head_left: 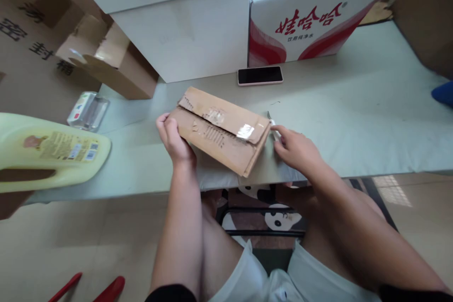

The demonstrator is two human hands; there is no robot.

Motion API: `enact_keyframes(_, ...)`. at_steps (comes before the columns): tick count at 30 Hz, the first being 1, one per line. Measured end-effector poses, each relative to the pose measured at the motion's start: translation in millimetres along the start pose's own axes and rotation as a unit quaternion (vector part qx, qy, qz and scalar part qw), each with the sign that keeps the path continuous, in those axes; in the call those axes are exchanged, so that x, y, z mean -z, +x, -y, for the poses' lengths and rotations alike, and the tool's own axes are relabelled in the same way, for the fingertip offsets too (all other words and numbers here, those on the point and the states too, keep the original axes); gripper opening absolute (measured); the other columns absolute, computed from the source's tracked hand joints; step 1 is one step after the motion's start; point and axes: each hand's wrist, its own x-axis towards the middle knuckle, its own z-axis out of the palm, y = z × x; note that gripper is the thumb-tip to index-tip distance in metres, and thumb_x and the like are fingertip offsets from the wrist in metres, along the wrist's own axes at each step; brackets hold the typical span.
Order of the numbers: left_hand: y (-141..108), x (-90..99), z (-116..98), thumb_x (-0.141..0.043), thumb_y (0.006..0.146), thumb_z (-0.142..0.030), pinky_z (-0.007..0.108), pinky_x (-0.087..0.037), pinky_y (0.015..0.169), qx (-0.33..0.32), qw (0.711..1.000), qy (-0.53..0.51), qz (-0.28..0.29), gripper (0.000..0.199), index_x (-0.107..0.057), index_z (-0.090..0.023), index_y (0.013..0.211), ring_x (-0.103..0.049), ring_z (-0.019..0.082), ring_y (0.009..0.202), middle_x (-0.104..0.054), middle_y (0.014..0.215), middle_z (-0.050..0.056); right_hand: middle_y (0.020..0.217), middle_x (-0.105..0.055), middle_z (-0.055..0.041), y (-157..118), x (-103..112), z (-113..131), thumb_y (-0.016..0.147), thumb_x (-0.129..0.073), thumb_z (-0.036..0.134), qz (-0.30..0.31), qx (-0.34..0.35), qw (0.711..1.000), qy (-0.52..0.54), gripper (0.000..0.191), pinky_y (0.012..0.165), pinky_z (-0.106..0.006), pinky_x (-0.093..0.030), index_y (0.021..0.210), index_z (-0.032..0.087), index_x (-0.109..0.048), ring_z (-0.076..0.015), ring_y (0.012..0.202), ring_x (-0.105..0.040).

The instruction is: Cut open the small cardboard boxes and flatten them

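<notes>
Cardboard box point(216, 125); left hand point(177, 139) around one end

"What's in the right hand point(296, 148)?"
"A white tool point(275, 134), partly hidden by its fingers."
"Left hand point(179, 146)?"
"Some fingers hidden behind the cardboard point(217, 138); left of them, a yellow jug point(54, 152), cut off."

Brown carton point(221, 127): matt cardboard, surface scuffed and torn, carrying glossy tape point(245, 131). At its right edge, white-handled tool point(276, 135): smooth, plastic-looking handle. Behind carton, phone point(260, 76): glossy glass-like screen. Left of carton, jug point(67, 144): smooth plastic. Beneath carton, table cover point(339, 108): cloth-like, matt, lightly creased.
</notes>
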Motion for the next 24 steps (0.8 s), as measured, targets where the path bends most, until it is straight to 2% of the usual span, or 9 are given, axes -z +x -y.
enact_keyframes(2, -3.1, -2.4, 3.3, -0.060, 0.079, -0.047, 0.028, -0.043, 0.073, -0.002, 0.999, 0.016, 0.037, 0.034, -0.049, -0.019, 0.097, -0.053, 0.015, 0.082, -0.052, 0.087, 0.001, 0.087, -0.070, -0.0053, 0.8, 0.4, 1.1, 0.089, -0.043, 0.029, -0.031, 0.033, 0.989, 0.140, 0.043, 0.066, -0.035, -0.045, 0.128, 0.025, -0.061, -0.0215, 0.073, -0.061)
enact_keyframes(4, -5.4, -4.8, 5.1, -0.061, 0.079, -0.049, 0.028, -0.043, 0.074, -0.004, 0.998, 0.020, 0.053, 0.037, -0.049, -0.019, 0.097, -0.053, 0.015, 0.083, -0.052, 0.088, 0.002, 0.085, -0.069, -0.0026, 0.9, 1.5, 2.4, 0.088, -0.045, 0.030, -0.055, 0.061, 0.952, 0.294, 0.036, 0.069, -0.034, -0.047, 0.117, 0.025, -0.065, -0.0195, 0.074, -0.061)
enact_keyframes(8, -6.7, -6.8, 4.6, -0.061, 0.078, -0.049, 0.029, -0.042, 0.074, 0.006, 0.998, -0.002, 0.056, 0.037, -0.048, -0.019, 0.096, -0.053, 0.015, 0.083, -0.052, 0.089, 0.002, 0.079, -0.067, -0.0012, -0.2, 3.5, 1.2, 0.083, -0.047, 0.035, -0.088, 0.090, 0.833, 0.538, 0.030, 0.068, -0.036, -0.050, 0.104, 0.027, -0.067, -0.0192, 0.072, -0.063)
enact_keyframes(10, -6.5, -6.6, 3.9, -0.061, 0.079, -0.048, 0.029, -0.042, 0.074, 0.009, 0.998, -0.003, 0.058, 0.035, -0.048, -0.019, 0.094, -0.052, 0.015, 0.081, -0.051, 0.087, 0.002, 0.076, -0.066, -0.0013, -0.8, 5.5, -1.0, 0.083, -0.045, 0.043, -0.114, 0.106, 0.771, 0.617, 0.032, 0.069, -0.039, -0.052, 0.102, 0.029, -0.066, -0.0207, 0.073, -0.064)
enact_keyframes(12, -6.3, -6.2, 3.6, -0.060, 0.079, -0.047, 0.028, -0.042, 0.073, 0.008, 0.998, 0.003, 0.060, 0.033, -0.049, -0.019, 0.094, -0.052, 0.015, 0.081, -0.051, 0.087, 0.001, 0.079, -0.068, -0.0020, -1.3, 8.6, -2.5, 0.084, -0.042, 0.052, -0.142, 0.110, 0.729, 0.661, 0.036, 0.070, -0.042, -0.052, 0.103, 0.033, -0.066, -0.0225, 0.076, -0.065)
enact_keyframes(16, -6.6, -5.3, 3.9, -0.059, 0.080, -0.046, 0.029, -0.043, 0.074, 0.005, 0.998, 0.000, 0.065, 0.032, -0.049, -0.019, 0.096, -0.052, 0.015, 0.081, -0.052, 0.087, 0.002, 0.092, -0.073, -0.0006, -0.8, 14.7, 1.3, 0.081, -0.054, 0.056, -0.152, 0.113, 0.711, 0.677, 0.035, 0.066, -0.040, -0.052, 0.109, 0.040, -0.067, -0.0219, 0.076, -0.066)
enact_keyframes(19, -6.6, -4.7, 4.6, -0.060, 0.080, -0.047, 0.029, -0.043, 0.075, 0.007, 0.998, -0.004, 0.067, 0.034, -0.049, -0.019, 0.096, -0.052, 0.015, 0.081, -0.053, 0.088, 0.002, 0.083, -0.071, 0.0037, -2.1, 16.1, 10.8, 0.076, -0.072, 0.051, -0.164, 0.178, 0.702, 0.670, 0.030, 0.062, -0.033, -0.051, 0.104, 0.040, -0.068, -0.0168, 0.069, -0.064)
enact_keyframes(21, -6.3, -4.4, 5.3, -0.060, 0.079, -0.050, 0.029, -0.043, 0.076, 0.007, 0.998, 0.003, 0.069, 0.036, -0.049, -0.020, 0.096, -0.053, 0.015, 0.082, -0.053, 0.088, 0.002, 0.071, -0.067, 0.0048, -6.6, 16.6, 17.7, 0.078, -0.074, 0.050, -0.201, 0.229, 0.706, 0.639, 0.026, 0.061, -0.031, -0.051, 0.100, 0.036, -0.069, -0.0145, 0.062, -0.061)
enact_keyframes(24, -6.1, -4.3, 5.8, -0.060, 0.079, -0.055, 0.030, -0.044, 0.078, 0.007, 0.997, 0.010, 0.073, 0.041, -0.048, -0.020, 0.097, -0.054, 0.016, 0.085, -0.052, 0.089, 0.002, 0.063, -0.060, 0.0042, -19.4, 19.5, 25.7, 0.085, -0.070, 0.045, -0.258, 0.291, 0.730, 0.562, 0.018, 0.056, -0.030, -0.049, 0.093, 0.029, -0.070, -0.0126, 0.054, -0.055)
